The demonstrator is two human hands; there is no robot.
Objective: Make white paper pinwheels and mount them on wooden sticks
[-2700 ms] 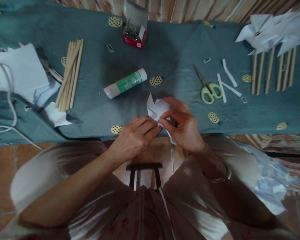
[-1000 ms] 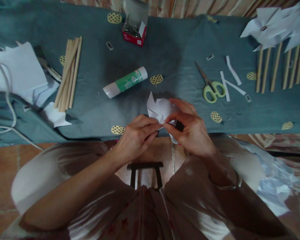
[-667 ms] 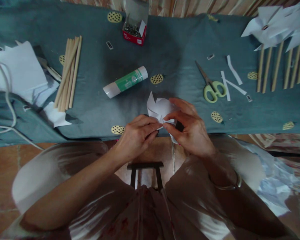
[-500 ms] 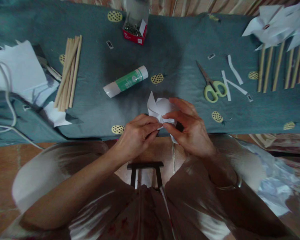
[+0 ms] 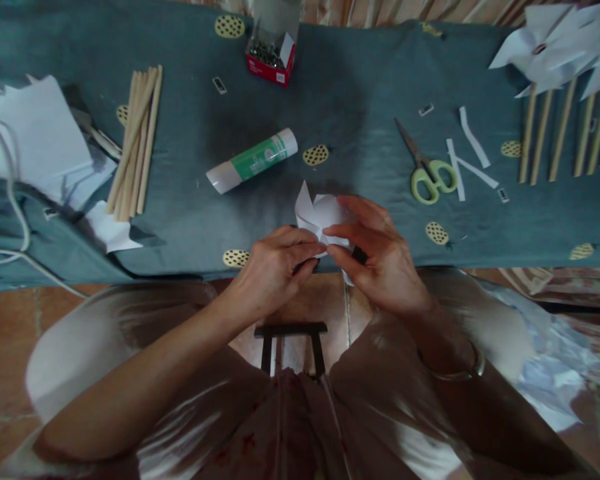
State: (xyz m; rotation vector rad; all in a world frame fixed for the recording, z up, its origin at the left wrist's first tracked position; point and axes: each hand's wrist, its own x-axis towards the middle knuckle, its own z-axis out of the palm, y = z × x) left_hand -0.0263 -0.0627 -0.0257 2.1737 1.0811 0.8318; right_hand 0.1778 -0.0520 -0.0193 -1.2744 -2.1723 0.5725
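A white paper pinwheel (image 5: 327, 210) is between my two hands at the table's near edge, its blades curled in toward the middle. From the left, my left hand (image 5: 283, 263) pinches it with thumb and fingers near its centre. Opposite, my right hand (image 5: 380, 257) holds the paper, thumb and index finger meeting close to the centre and the other fingers over a blade. My fingers hide part of the lower blades. Just beyond lies a glue stick (image 5: 255, 160) with a green label.
Scissors (image 5: 433, 177) and paper strips (image 5: 473, 137) lie to the right, below finished pinwheels (image 5: 540, 50) on sticks. A red box of pins (image 5: 270, 67) stands at the back. Wooden sticks (image 5: 143, 147), white paper sheets (image 5: 40, 133) and a cable (image 5: 13, 193) are at left.
Both hands keep nearly the same place on the pinwheel. My right index fingertip has shifted slightly at its centre; the view has moved a little.
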